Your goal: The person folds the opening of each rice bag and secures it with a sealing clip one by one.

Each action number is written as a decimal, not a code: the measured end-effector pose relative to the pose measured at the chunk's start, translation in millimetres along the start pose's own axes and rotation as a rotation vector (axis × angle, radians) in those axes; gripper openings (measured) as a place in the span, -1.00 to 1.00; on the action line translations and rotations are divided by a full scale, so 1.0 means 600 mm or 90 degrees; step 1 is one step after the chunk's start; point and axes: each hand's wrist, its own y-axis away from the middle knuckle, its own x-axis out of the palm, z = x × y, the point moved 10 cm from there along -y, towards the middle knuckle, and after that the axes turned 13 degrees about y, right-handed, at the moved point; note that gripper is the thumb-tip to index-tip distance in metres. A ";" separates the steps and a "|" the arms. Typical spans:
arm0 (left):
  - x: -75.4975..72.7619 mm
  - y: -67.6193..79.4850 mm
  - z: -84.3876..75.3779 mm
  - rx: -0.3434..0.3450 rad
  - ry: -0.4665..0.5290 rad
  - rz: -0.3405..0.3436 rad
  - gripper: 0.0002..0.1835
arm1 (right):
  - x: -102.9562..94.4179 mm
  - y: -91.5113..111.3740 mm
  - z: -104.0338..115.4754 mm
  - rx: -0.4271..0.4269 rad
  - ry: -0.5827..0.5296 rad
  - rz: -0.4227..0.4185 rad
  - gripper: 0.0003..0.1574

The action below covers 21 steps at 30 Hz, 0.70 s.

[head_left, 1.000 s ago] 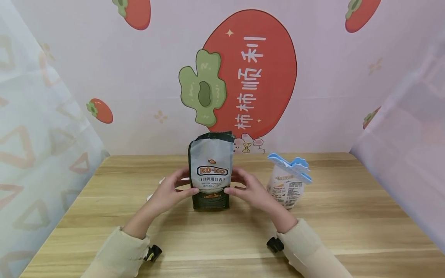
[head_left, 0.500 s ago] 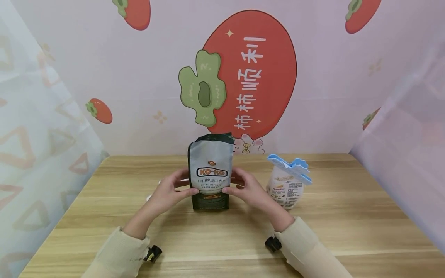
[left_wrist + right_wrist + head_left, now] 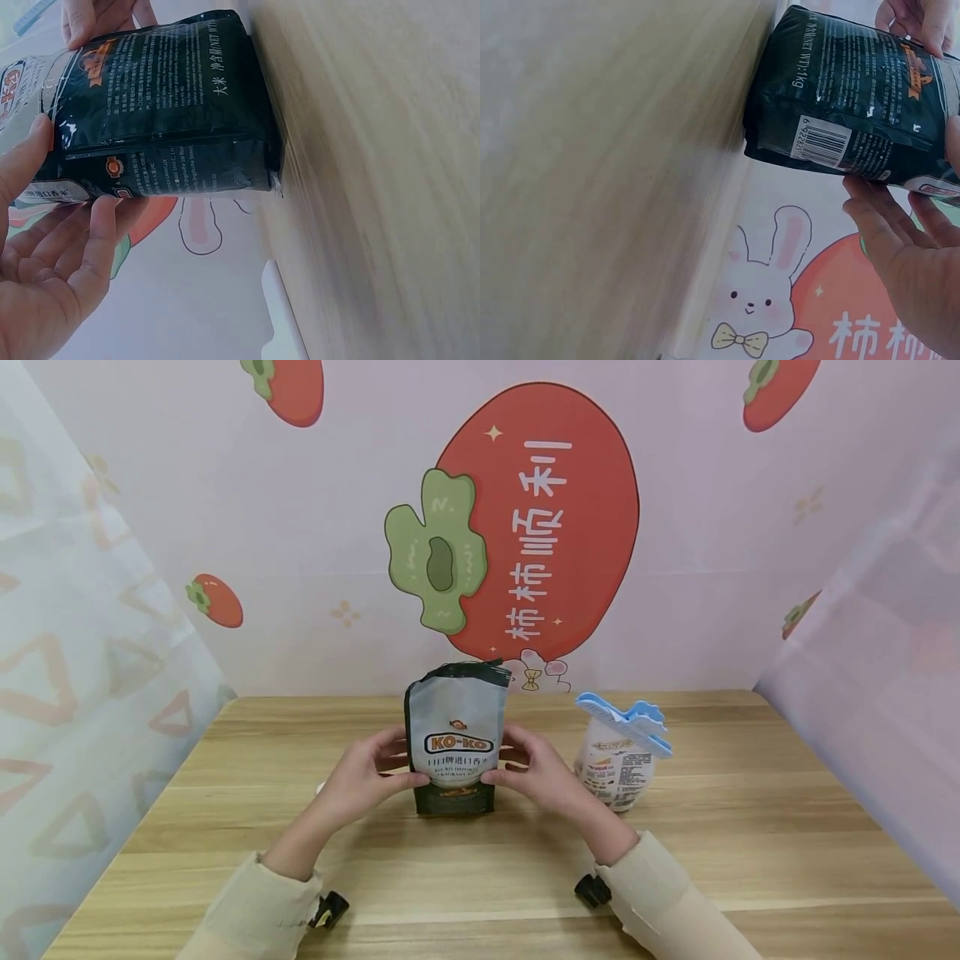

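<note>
A white and dark green bag of KO-KO rice stands upright in the middle of the table, its top edge crumpled. My left hand grips its left side, thumb on the front and fingers around toward the back. On the opposite side, my right hand holds it in the same way. Both wrist views show the bag's dark lower part with its base at the tabletop; a barcode label shows in the right wrist view. The far fingertips are partly hidden by the bag.
To the right stands a smaller pale printed bag with a light blue clip across its top. A white object lies behind my left hand, mostly hidden in the head view. A printed backdrop rises behind the wooden table.
The rice bag's top edge and front label now sit lower in the head view. The hands keep their hold at almost the same place. Less of the white object shows behind the left hand.
</note>
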 end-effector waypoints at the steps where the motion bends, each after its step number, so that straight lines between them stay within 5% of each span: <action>1: 0.001 0.000 0.000 -0.001 0.003 -0.001 -0.38 | 0.000 0.001 0.000 -0.001 0.001 -0.001 -0.25; 21: 0.028 0.013 -0.005 -0.012 0.044 0.022 -0.41 | -0.011 0.034 0.002 0.005 0.038 -0.003 -0.26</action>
